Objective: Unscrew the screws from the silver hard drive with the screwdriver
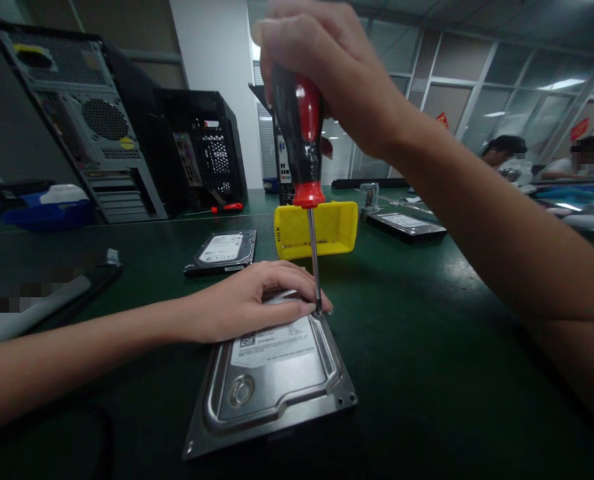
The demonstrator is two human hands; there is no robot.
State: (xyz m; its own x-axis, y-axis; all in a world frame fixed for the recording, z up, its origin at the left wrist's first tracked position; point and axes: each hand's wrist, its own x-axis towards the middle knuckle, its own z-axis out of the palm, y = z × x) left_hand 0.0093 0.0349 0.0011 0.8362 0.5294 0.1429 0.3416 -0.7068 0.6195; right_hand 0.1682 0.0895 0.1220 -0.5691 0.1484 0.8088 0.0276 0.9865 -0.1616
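A silver hard drive [271, 383] lies flat on the dark green table [427, 347] in front of me. My left hand [257, 300] rests on its far end, fingers curled and pressing down, fingertips beside the screwdriver's tip. My right hand [337, 73] is wrapped round the top of a red and black screwdriver [301, 143], held upright. Its thin shaft [314, 267] comes down to the drive's far right corner, next to my left fingertips.
A yellow plastic bin [339, 230] stands just behind the drive. Two more hard drives [224, 251] [405, 225] lie further back. Open computer cases [91, 120] [204, 150] stand at the back left. A red-handled tool [227, 207] lies by them. People sit at the far right.
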